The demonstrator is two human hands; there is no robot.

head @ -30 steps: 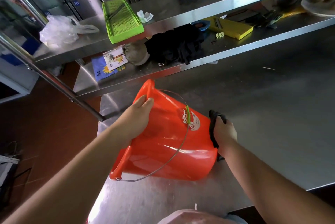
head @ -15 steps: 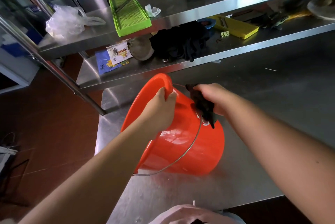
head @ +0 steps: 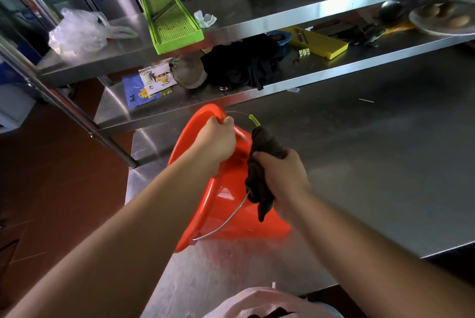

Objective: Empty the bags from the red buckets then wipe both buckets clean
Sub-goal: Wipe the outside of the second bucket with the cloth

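A red bucket (head: 231, 217) stands tilted on the steel table (head: 385, 163), its mouth turned left and away from me. My left hand (head: 218, 141) grips the upper rim. My right hand (head: 280, 176) clutches a dark cloth (head: 259, 163) against the bucket's outer wall, close to the wire handle with its green grip (head: 253, 120). The inside of the bucket is hidden. A pale plastic bag (head: 264, 303) with something dark in it lies at the table's near edge.
Two steel shelves rise behind the table. The upper holds a clear plastic bag (head: 77, 32) and a green slicer tray (head: 171, 23). On the lower lie dark clothes (head: 244, 63), a yellow slicer (head: 318, 41) and papers. Red floor lies to the left.
The bucket has tipped further toward upright. My left hand went from resting on the wall to gripping the rim. My right hand moved the cloth from the base up, then down the side.
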